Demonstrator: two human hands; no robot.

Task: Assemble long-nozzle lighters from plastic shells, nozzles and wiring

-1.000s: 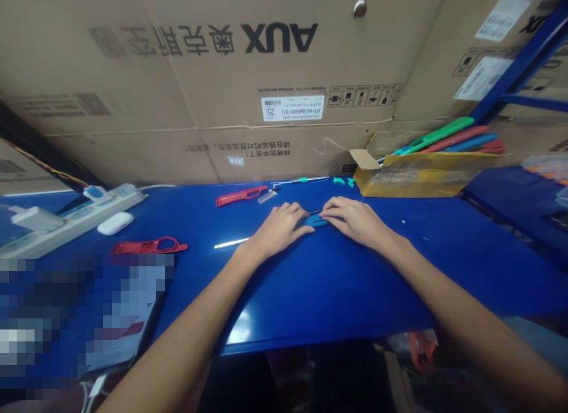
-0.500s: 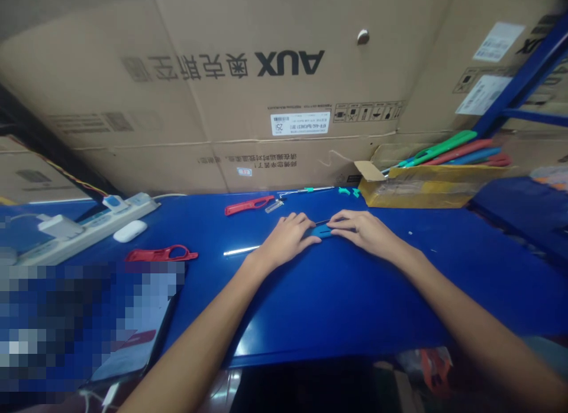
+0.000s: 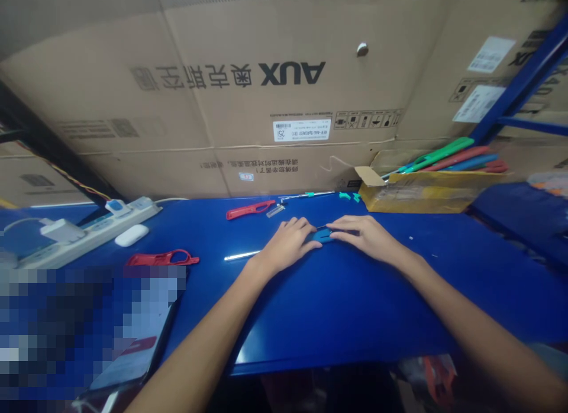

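Both my hands are on a blue plastic casing [image 3: 322, 236], which looks like a long lighter's handle shell, flat on the table. My left hand [image 3: 287, 242] grips its left end between thumb and fingers. From under that hand a thin metal tube [image 3: 242, 255] sticks out to the left. My right hand [image 3: 362, 233] pinches at the casing's right end, its thumb and forefinger at the slotted part. A thin dark rod shows along the top edge between the fingertips. Any small part inside the right fingertips is hidden.
Behind lie a red handle shell [image 3: 249, 210], a small clear piece [image 3: 276, 210], a metal rod [image 3: 309, 194] and green bits [image 3: 345, 196]. A box of coloured handles [image 3: 421, 194] stands back right. Left are another red shell [image 3: 155, 258], a power strip [image 3: 100, 223] and a white case [image 3: 131, 235].
The whole view has shifted slightly, so things sit a little lower. My right fingers have opened a bit more around the casing's end; my left hand keeps its hold.
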